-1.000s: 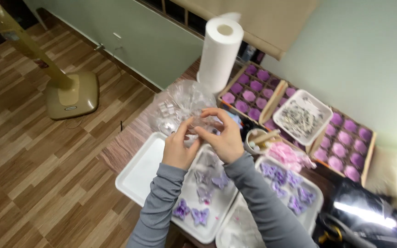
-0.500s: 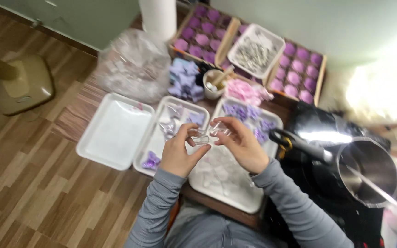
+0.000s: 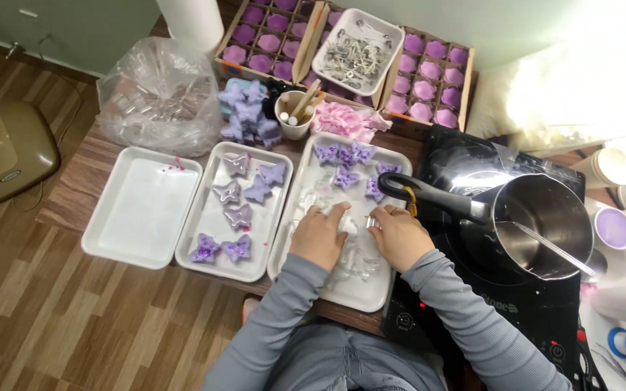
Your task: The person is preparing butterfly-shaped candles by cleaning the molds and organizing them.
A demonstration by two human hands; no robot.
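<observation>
While both hands press down in the right-hand white tray (image 3: pixel 393 156), the left hand (image 3: pixel 319 235) and right hand (image 3: pixel 398 237) curl their fingers around a clear butterfly mould (image 3: pixel 354 226) held between them. Purple butterflies (image 3: pixel 345 161) fill the tray's far end; its near edge overhangs the table (image 3: pixel 74 188). A pan handle (image 3: pixel 429 197) crowds the right side, another tray (image 3: pixel 211 264) the left.

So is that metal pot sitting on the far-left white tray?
No, the metal pot stands on the black cooktop at the right, while the far-left white tray holds no pot.
</observation>
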